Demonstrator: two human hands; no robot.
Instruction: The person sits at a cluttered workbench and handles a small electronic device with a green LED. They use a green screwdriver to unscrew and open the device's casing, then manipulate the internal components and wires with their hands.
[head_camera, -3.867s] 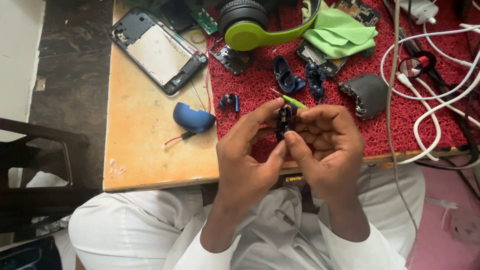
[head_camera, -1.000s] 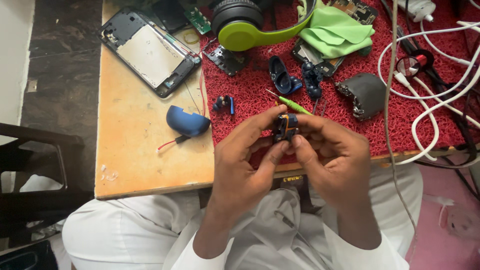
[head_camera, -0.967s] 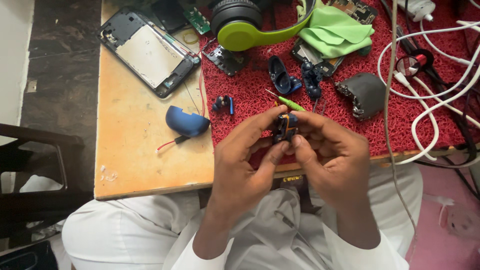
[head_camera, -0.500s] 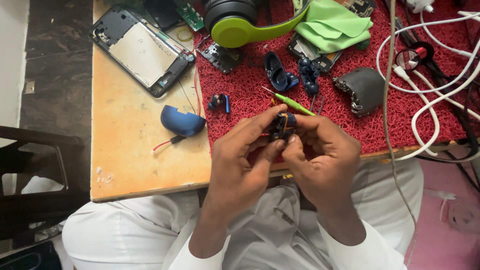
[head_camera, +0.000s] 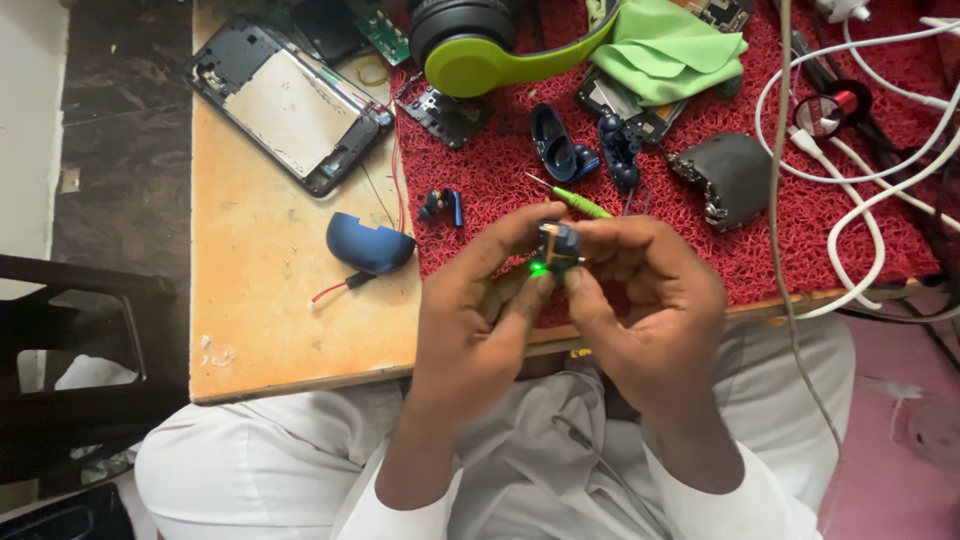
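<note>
My left hand (head_camera: 480, 310) and my right hand (head_camera: 650, 300) meet over the near table edge, both pinching one small dark electronic part (head_camera: 556, 246) between thumbs and fingertips. A tiny green light glows on its lower left side. A thin green-handled tool (head_camera: 578, 201) lies on the red mat (head_camera: 500, 170) just beyond my fingers. A blue shell half (head_camera: 368, 243) with a red wire lies to the left of my left hand. A small blue earbud piece (head_camera: 442, 205) rests on the mat edge.
An opened phone frame (head_camera: 290, 105) lies at the back left of the wooden table (head_camera: 260, 300). Green-and-black headphones (head_camera: 480, 45), a green cloth (head_camera: 670, 50), blue case parts (head_camera: 560, 145), a dark grey lump (head_camera: 735, 175) and white cables (head_camera: 860, 180) crowd the mat. A dark chair (head_camera: 80, 330) stands to the left.
A green light now glows on the small part held in my fingers; my hands stay together on it, and the view has shifted slightly.
</note>
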